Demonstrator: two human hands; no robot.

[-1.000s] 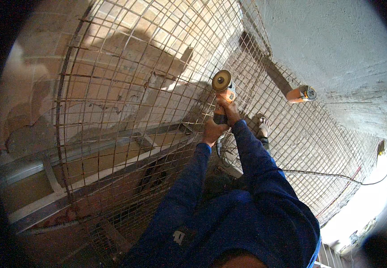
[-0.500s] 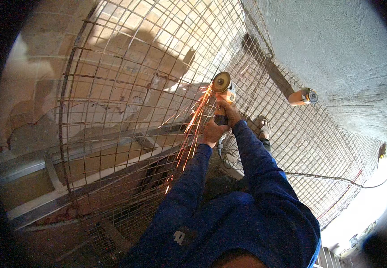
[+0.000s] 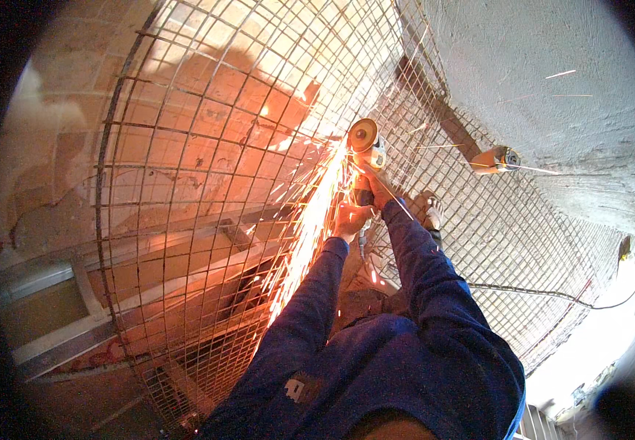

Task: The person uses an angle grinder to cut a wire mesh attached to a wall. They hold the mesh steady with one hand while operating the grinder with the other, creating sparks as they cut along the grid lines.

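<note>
An angle grinder (image 3: 362, 165) is held out in front of me in both hands, its round disc (image 3: 363, 136) up against the wire mesh (image 3: 207, 132). My left hand (image 3: 349, 220) wraps the rear of the body. Farther forward, my right hand (image 3: 380, 186) closes round it just behind the head. A thick stream of bright sparks (image 3: 306, 246) pours from the disc down and to the left, past my left forearm. The exact point of contact is lost in the glare.
More mesh (image 3: 508, 242) spreads across the right, with a dark cable (image 3: 544, 291) over it. An orange cylindrical object (image 3: 495, 160) rests by the rough grey wall (image 3: 552, 95). A long pale frame (image 3: 149, 293) lies behind the mesh at left. A shoe (image 3: 432, 213) shows beyond my right forearm.
The spark stream has grown far thicker and brighter, lighting the wall and mesh orange. Stray sparks now fly to the right too. Both hands and the grinder stay nearly in place.
</note>
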